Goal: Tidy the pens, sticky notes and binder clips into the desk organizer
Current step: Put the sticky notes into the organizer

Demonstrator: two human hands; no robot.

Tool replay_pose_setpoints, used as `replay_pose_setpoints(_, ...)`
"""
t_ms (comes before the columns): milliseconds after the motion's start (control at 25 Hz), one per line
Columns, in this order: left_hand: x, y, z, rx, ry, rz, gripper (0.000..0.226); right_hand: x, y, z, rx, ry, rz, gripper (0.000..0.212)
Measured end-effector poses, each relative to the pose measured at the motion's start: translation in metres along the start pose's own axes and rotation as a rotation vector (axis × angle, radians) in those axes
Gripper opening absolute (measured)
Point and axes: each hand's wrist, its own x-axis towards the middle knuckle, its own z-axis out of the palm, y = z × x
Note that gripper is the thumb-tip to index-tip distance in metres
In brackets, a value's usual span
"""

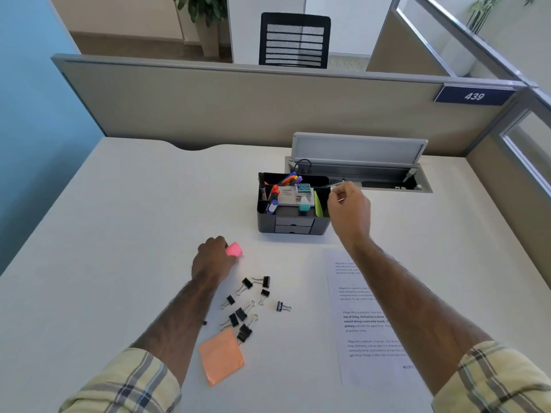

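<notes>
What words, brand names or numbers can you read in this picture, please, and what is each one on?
"439": on the blue sign on the partition.
"camlin": on the white box in the desk organizer; the print beneath is too small.
"way of living. Defined by a slower" and "around strong community bonds": bold lines on the printed sheet; the rest is too blurred.

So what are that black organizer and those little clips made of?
The organizer looks like moulded plastic: matte black, with smooth rounded corners and only a dull sheen. The clips are probably metal, with black-coated bodies and thin bare wire handles that look silvery.
</notes>
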Motion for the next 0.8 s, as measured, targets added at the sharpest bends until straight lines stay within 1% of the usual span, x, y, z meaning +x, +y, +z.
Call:
replay_pose_setpoints(80, -0.001, 0.008, -0.002, -0.154, -0.041, 0.056, 0.028, -0.017, -0.002, 0.007, 0.025, -0.068, -0.078, 0.010)
replay_pose_setpoints(120, -0.002, 0.015, -0.004, -0.230, -0.066, 0.104, 0.029, -0.027, -0.002, 0.013, 0.037, -0.137, -0.102, 0.009)
replay_pose_setpoints(160, -0.005, 0.024, -0.006, -0.295, -0.086, 0.154, 0.032, -0.037, -0.003, 0.020, 0.033, -0.240, -0.107, 0.005)
replay_pose_setpoints(200, -0.009, 0.035, -0.009, -0.346, -0.092, 0.202, 0.034, -0.047, -0.003, 0.028, 0.011, -0.365, -0.092, 0.007)
replay_pose_setpoints(240, -0.013, 0.046, -0.011, -0.385, -0.085, 0.243, 0.034, -0.055, -0.004, 0.035, -0.027, -0.489, -0.057, 0.018)
replay_pose_setpoints(280, -0.016, 0.057, -0.013, -0.417, -0.073, 0.279, 0.034, -0.060, -0.002, 0.042, -0.053, -0.577, -0.014, 0.029)
replay_pose_setpoints(320, -0.019, 0.067, -0.015, -0.447, -0.062, 0.313, 0.033, -0.062, -0.001, 0.046, -0.055, -0.607, 0.020, 0.034)
replay_pose_setpoints(360, -0.022, 0.077, -0.016, -0.469, -0.052, 0.342, 0.033, -0.062, -0.002, 0.048, -0.020, -0.591, 0.039, 0.032)
replay_pose_setpoints(440, -0.026, 0.093, -0.019, -0.488, -0.038, 0.384, 0.035, -0.057, -0.006, 0.045, 0.106, -0.523, 0.077, 0.016)
replay_pose_setpoints(520, -0.029, 0.102, -0.020, -0.517, -0.023, 0.411, 0.043, -0.048, -0.011, 0.037, 0.169, -0.491, 0.078, 0.003)
replay_pose_setpoints(640, -0.030, 0.099, -0.016, -0.500, 0.027, 0.464, 0.068, -0.027, -0.014, 0.019, 0.135, -0.400, 0.041, 0.008)
replay_pose_setpoints(680, -0.030, 0.095, -0.014, -0.469, 0.034, 0.456, 0.070, -0.018, -0.014, 0.012, 0.114, -0.350, 0.041, 0.009)
replay_pose_setpoints(800, -0.029, 0.077, -0.007, -0.375, 0.019, 0.406, 0.059, 0.007, -0.011, -0.009, -0.031, -0.143, 0.029, 0.015)
